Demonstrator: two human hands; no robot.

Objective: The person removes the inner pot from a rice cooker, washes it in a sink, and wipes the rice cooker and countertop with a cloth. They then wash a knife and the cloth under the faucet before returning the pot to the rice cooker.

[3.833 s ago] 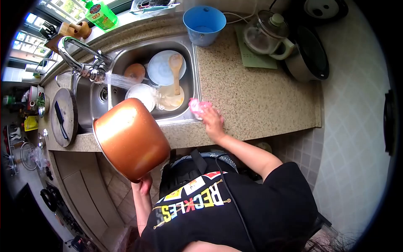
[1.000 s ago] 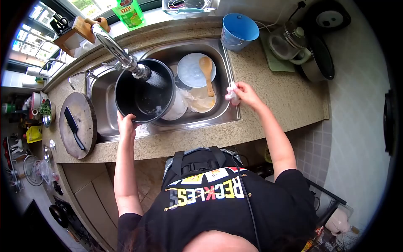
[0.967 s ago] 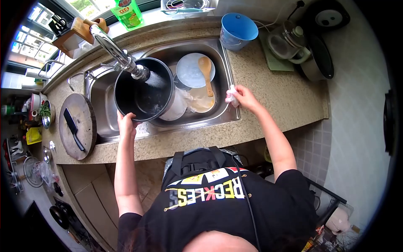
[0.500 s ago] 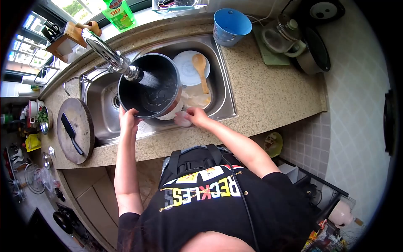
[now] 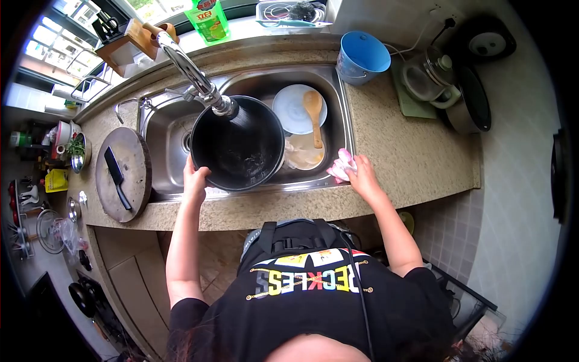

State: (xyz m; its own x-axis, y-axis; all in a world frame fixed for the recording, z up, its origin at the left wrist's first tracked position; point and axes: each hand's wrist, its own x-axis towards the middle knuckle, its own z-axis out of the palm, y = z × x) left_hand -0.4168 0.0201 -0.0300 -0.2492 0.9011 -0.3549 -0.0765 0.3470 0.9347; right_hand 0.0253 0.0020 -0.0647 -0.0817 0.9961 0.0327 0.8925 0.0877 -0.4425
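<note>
Gripping 1 black pot [image 5: 232, 145] by its rim w/ L hand [image 5: 194, 181], curled close, w/ thumb at the edge; most fingers hidden behind the wall, so can't tell how far wrapped. Pinching 1 pink-and-white rag [image 5: 344, 166] w/ R hand [image 5: 365, 180], w/ fingertips drawn together, by the near R corner of 1 steel sink [image 5: 345, 114]; can't tell if touching the metal. Pot held mouth-up under 1 tap [image 5: 193, 66], mid-sink, covering most of the divider btwn 2 basins; wet flecks inside, flow itself hard to make out, underside out of sight. In R basin: 1 white plate [image 5: 289, 111], 1 wooden spoon [image 5: 312, 111] lying partly across it, + 1 yellowish dish [image 5: 315, 158] w/ some pale, crumpled stuff [image 5: 295, 154], poss. plastic, partly behind pot. L of sink: 1 round chopping board [image 5: 136, 151] w/ 1 cleaver [image 5: 113, 166] on top. R of sink: 1 blue bucket [image 5: 365, 57], 1 glass jug [image 5: 425, 78] on 1 green mat [image 5: 416, 110], 1 grey pan [image 5: 467, 108] partly behind jug, + 1 dark appliance [image 5: 482, 42] fading into the black lens border. On the sill: 1 green bottle [image 5: 209, 23], top cut off by frame edge. Far L: clutter too small and warped to count.
</note>
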